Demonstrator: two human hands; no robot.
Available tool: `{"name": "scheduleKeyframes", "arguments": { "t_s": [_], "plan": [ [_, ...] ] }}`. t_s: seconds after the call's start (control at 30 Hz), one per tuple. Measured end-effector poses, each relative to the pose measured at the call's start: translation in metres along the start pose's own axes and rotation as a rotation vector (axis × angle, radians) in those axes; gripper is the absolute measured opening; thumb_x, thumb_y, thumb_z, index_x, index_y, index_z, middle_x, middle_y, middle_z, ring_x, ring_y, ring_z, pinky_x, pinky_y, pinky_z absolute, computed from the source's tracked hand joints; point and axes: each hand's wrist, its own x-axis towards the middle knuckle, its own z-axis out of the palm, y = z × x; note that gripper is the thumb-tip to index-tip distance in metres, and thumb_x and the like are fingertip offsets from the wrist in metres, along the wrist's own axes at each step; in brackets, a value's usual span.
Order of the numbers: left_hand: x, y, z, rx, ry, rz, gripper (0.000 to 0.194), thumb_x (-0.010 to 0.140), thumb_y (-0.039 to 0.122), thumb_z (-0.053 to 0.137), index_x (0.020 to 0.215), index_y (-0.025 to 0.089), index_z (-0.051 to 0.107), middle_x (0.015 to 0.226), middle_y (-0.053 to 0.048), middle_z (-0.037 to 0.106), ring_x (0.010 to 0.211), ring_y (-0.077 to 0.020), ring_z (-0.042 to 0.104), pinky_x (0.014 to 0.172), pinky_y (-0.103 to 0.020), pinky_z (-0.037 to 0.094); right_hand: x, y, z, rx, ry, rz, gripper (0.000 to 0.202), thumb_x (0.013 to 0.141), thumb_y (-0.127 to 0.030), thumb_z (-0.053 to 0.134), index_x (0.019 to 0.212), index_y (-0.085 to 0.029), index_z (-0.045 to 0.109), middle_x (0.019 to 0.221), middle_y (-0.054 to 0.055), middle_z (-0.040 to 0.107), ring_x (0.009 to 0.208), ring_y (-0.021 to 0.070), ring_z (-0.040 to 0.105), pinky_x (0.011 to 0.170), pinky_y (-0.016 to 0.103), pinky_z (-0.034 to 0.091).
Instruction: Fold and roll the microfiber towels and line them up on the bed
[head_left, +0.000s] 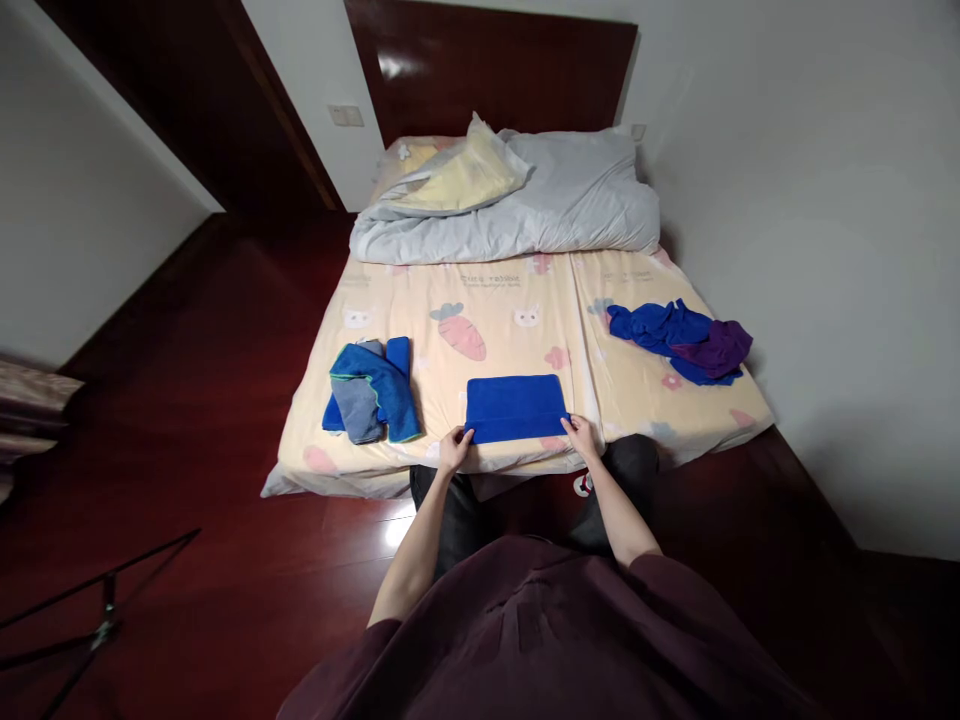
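Holding folded blue towel [516, 408] flat nr front edge of bed [502, 350], btwn two cloth piles. Pinching its near L corner w/ L hand [454, 449], thumb & fingers closed on fabric; likewise gripping near R corner w/ R hand [582, 438]. Leaving apart, to L, stack of blue & grey towels [357, 405], top one green-edged; to R, crumpled blue & purple cloths [664, 328]. Farther back: bunched grey duvet [502, 238], below dark headboard [495, 70].

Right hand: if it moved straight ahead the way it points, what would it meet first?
Probably the flat blue cloth, whose right end the right hand holds; exact depth is hard to judge.
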Motion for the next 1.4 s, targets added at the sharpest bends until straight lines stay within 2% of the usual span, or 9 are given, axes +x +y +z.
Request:
{"name": "scheduleKeyframes", "arguments": {
  "t_s": [0.17, 0.37, 0.57, 0.87, 1.1, 1.2, 1.3, 1.33, 1.4],
  "plan": [
    [0.0, -0.005, 0.001, -0.015, 0.069, -0.021, 0.036, 0.08, 0.053, 0.074, 0.089, 0.018, 0.075, 0.097, -0.013, 0.078, 0.091, -0.0268, 0.073, 0.089, -0.039, 0.057, 0.002, 0.011, 0.002, 0.083, 0.001, -0.002, 0.053, 0.076, -0.075, 0.067, 0.075, -0.022, 0.065, 0.079, 0.008, 0.074, 0.076, 0.0245, 0.071, 0.074, 0.036, 0.06],
    [0.001, -0.009, 0.003, -0.011, 0.078, -0.071, 0.038, 0.077, 0.053, 0.077, 0.09, 0.018, 0.074, 0.084, -0.009, 0.075, 0.077, -0.024, 0.07, 0.078, -0.037, 0.057, 0.0, 0.012, 0.002, 0.081, 0.075, 0.021, 0.054, 0.073, -0.072, 0.074, 0.084, -0.019, 0.073, 0.082, 0.012, 0.077, 0.08, 0.0272, 0.073, 0.075, 0.039, 0.061],
    [0.002, -0.014, 0.005, -0.007, 0.068, -0.075, 0.037, 0.077, 0.052, 0.076, 0.091, 0.018, 0.074, 0.084, -0.008, 0.075, 0.077, -0.024, 0.071, 0.078, -0.037, 0.057, -0.003, 0.023, 0.004, 0.013, 0.144, 0.02, 0.046, 0.076, -0.063, 0.076, 0.088, -0.019, 0.075, 0.085, 0.013, 0.078, 0.083, 0.0288, 0.075, 0.079, 0.042, 0.062],
    [0.002, -0.017, 0.001, -0.01, 0.052, 0.006, 0.035, 0.088, 0.05, 0.066, 0.095, 0.017, 0.078, 0.106, -0.015, 0.079, 0.1, -0.0293, 0.074, 0.095, -0.043, 0.057, -0.003, 0.04, 0.007, -0.024, 0.136, -0.008, 0.045, 0.079, -0.062, 0.069, 0.094, -0.019, 0.072, 0.091, 0.013, 0.078, 0.083, 0.0269, 0.075, 0.083, 0.042, 0.062],
    [0.001, -0.016, 0.008, 0.024, 0.123, 0.007, 0.03, 0.085, 0.048, 0.07, 0.091, 0.019, 0.073, 0.087, -0.01, 0.074, 0.08, -0.0249, 0.071, 0.081, -0.04, 0.058, -0.005, 0.031, 0.009, -0.116, 0.12, -0.017, 0.037, 0.086, -0.05, 0.066, 0.104, -0.018, 0.071, 0.087, 0.011, 0.075, 0.078, 0.0254, 0.072, 0.078, 0.04, 0.062],
    [-0.002, -0.014, 0.011, 0.05, 0.189, 0.063, 0.026, 0.086, 0.043, 0.071, 0.098, 0.02, 0.069, 0.091, -0.009, 0.07, 0.081, -0.0239, 0.069, 0.082, -0.04, 0.058, -0.009, 0.02, 0.006, -0.262, 0.14, -0.125, 0.038, 0.091, -0.04, 0.061, 0.121, -0.018, 0.068, 0.103, 0.013, 0.075, 0.094, 0.0272, 0.071, 0.088, 0.042, 0.06],
    [-0.006, -0.01, 0.014, 0.129, 0.251, 0.235, 0.02, 0.091, 0.037, 0.065, 0.104, 0.022, 0.068, 0.113, -0.013, 0.068, 0.105, -0.0272, 0.067, 0.097, -0.045, 0.056, -0.015, 0.006, 0.002, -0.469, 0.09, -0.321, 0.04, 0.096, -0.025, 0.052, 0.133, -0.02, 0.067, 0.132, 0.016, 0.068, 0.123, 0.0293, 0.062, 0.108, 0.049, 0.05],
    [-0.007, -0.007, 0.014, 0.155, 0.231, 0.305, 0.018, 0.094, 0.034, 0.06, 0.105, 0.023, 0.069, 0.121, -0.014, 0.067, 0.115, -0.0281, 0.065, 0.103, -0.047, 0.053, -0.017, 0.001, 0.0, -0.518, 0.028, -0.384, 0.042, 0.098, -0.02, 0.048, 0.135, -0.021, 0.067, 0.138, 0.015, 0.066, 0.129, 0.0289, 0.06, 0.113, 0.05, 0.046],
    [-0.008, -0.001, 0.016, 0.193, 0.114, 0.415, 0.023, 0.099, 0.029, 0.051, 0.109, 0.023, 0.071, 0.131, -0.014, 0.066, 0.128, -0.0284, 0.06, 0.113, -0.049, 0.048, -0.02, -0.007, -0.002, -0.565, -0.117, -0.481, 0.045, 0.099, -0.015, 0.042, 0.135, -0.023, 0.069, 0.144, 0.012, 0.065, 0.137, 0.0269, 0.056, 0.117, 0.05, 0.042]
  ]
}}
